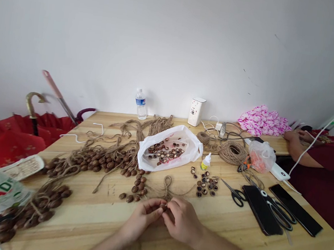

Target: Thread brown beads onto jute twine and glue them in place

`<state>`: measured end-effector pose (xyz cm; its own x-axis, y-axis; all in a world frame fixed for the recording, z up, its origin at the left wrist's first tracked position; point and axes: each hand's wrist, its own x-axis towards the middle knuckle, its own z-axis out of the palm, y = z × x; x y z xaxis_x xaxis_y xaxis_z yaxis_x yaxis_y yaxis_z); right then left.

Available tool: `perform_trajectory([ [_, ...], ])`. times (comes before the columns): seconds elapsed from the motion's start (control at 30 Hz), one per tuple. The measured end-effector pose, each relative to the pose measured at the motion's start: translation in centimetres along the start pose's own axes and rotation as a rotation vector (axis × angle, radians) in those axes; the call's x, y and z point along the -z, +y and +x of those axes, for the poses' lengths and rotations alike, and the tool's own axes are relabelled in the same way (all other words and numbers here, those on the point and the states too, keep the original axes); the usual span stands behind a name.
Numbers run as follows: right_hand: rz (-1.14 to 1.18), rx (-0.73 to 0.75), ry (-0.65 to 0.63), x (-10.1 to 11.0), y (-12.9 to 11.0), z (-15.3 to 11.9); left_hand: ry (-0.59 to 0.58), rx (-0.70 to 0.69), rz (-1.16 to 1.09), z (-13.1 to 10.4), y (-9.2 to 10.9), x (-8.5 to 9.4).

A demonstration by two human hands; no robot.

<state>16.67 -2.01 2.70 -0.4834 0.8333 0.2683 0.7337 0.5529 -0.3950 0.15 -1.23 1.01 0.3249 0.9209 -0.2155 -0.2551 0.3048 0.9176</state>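
- Two bare hands meet in the head view, above the near part of the wooden table (82, 216); clock directions below are taken from their joined fingertips, with 12 o'clock toward the wall.
- Grip: the left hand (142, 216) and the right hand (185, 223) are closed in fingertip pinches on one small brown piece (163, 207). Fingers cover most of it; whether it is a whole nut or a shell half cannot be told.
- Key relation: the twine loop (167, 182) lies at 12 o'clock, just beyond the pinch. Its long axis runs 12 to 6 o'clock, rounded end away, lower end directed at the fingertips. Strands spread toward 10 and 2 o'clock. Neither hand is clearly nearer; contact between twine and brown piece is hidden.
- Right-hand side: halved shells (206, 184) lie at 2 o'clock, nearer the right hand. The glue bottle (206, 162) stands at 1 o'clock, behind them.
- Left-hand side: loose whole nuts (137, 187) lie at 10 o'clock, nearer the left hand.
- Far zone: the white plastic bag (150, 164), holding more shell pieces (166, 154), lies open at 12 o'clock, beyond the twine loop.
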Motion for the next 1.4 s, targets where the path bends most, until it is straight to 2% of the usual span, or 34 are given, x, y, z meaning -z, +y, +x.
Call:
perform_trajectory([
  [0.37, 0.049, 0.021, 0.048, 0.7, -0.6, 0.2, -0.066, 0.096, -0.284, 0.1, -0.4, 0.4],
  [0.57, 0.061, 0.018, 0.085, 0.3, -0.4, 0.3, -0.063, 0.079, -0.412, 0.2, -0.1, 0.4],
  [0.67, 0.067, 0.101, 0.186, 0.2, 0.0, 0.2, -0.11, 0.06, -0.418, 0.3, -0.1, 0.3],
  [0.9, -0.141, 0.474, 0.566, 2.3, 1.0, -0.5, -0.124, 0.06, -0.404, 0.3, -0.4, 0.1],
  [1.27, -0.19, 0.581, 0.681, 2.9, 0.4, -0.5, -0.135, 0.063, -0.395, 0.1, -0.2, 0.2],
  [1.4, -0.181, 0.589, 0.68, 2.8, 0.4, -0.5, -0.135, 0.064, -0.378, 0.1, -0.2, 0.2],
])
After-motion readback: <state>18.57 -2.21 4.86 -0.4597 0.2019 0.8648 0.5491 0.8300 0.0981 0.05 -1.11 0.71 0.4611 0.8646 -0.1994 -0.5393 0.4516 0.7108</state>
